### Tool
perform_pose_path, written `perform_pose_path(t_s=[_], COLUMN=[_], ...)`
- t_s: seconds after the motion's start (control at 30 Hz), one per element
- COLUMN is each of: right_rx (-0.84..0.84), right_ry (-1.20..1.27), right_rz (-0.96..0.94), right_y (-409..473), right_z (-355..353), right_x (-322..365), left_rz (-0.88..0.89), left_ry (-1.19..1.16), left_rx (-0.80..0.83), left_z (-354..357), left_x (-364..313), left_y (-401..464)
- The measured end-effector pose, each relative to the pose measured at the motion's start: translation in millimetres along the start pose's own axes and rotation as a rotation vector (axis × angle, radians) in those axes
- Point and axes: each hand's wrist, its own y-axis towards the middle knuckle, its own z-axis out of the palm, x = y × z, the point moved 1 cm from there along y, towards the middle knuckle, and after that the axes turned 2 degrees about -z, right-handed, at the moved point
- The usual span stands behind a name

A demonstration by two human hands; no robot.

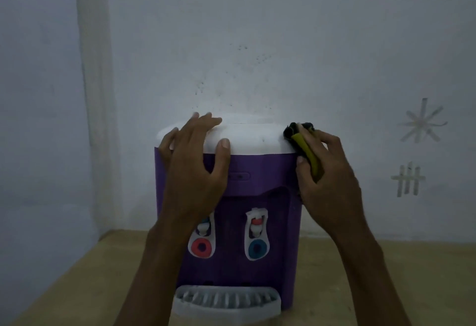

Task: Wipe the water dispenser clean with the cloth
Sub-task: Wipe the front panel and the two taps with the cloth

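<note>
Squarely in the middle of the view stands one purple water dispenser (260, 269) with a white top (247, 135), set on a tan desk (401, 282) and backed close against a pale wall (283, 29). The desk surface runs out bare to the left and right of the machine and toward the camera; behind it there is hardly any room, and a wall corner with a vertical pale strip (92, 94) closes the left side.

Two hands work at the top edge. The left hand (193, 155) lies spread over the front left rim of the white top, fingers straight, thumb down on the front edge; its grip holds nothing. The right hand (329, 179) curls its fingers round one cloth (306, 149), dark with a yellow band, and presses it against the dispenser's upper right corner, where the white top meets the purple side.

Two taps show on the front: one above a red disc (201, 247), partly hidden by the left forearm, and one above a blue disc (256, 247). One grey drip tray (226, 300) juts out at the base. Two pale tape marks sit on the wall to the right, a star shape (422, 122) and a crossed tally (408, 179), well apart from the right hand.
</note>
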Motion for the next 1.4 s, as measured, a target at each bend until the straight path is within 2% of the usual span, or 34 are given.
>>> perform_pose_path(t_s=[0.23, 0.37, 0.5, 0.67, 0.83, 1.03, 1.13, 1.3, 1.4], right_rx=[-0.009, -0.038, -0.121, 0.02, -0.044, 0.082, 0.065, -0.073, -0.046], right_ry=[-0.005, -0.032, -0.094, -0.247, -0.29, -0.302, -0.291, -0.319, -0.342], right_rz=[-0.047, -0.049, 0.059, -0.096, 0.094, -0.144, -0.079, 0.093, 0.051], right_y=[4.6, -5.2, -12.4, -15.9, -14.0, -19.0, -17.6, -22.9, -30.1], right_z=[-0.5, 4.7, 13.8, 12.9, 6.0, 17.4, 14.4, 19.7, 32.7], right_x=[-1.5, -0.5, 16.2, 41.3, 27.5, 59.7, 45.7, 35.3, 57.0], left_rz=[-0.061, 0.001, -0.013, -0.02, -0.014, -0.018, -0.017, -0.023, -0.036], left_ry=[-0.049, 0.098, 0.163, 0.12, 0.075, 0.073, 0.054, 0.033, -0.01], left_rx=[0.03, 0.009, 0.035, 0.082, 0.146, 0.118, 0.125, 0.119, 0.116], left_z=[3.1, -11.2, -14.1, -16.5, -15.5, -9.6, -10.7, -9.4, -9.9], left_x=[2.1, 3.1, 1.1, -1.2, 5.5, 2.9, 4.2, 5.1, 4.6], left_y=[-4.2, -5.6, -11.4, -17.8, -26.0, -27.7, -27.9, -27.7, -28.4])
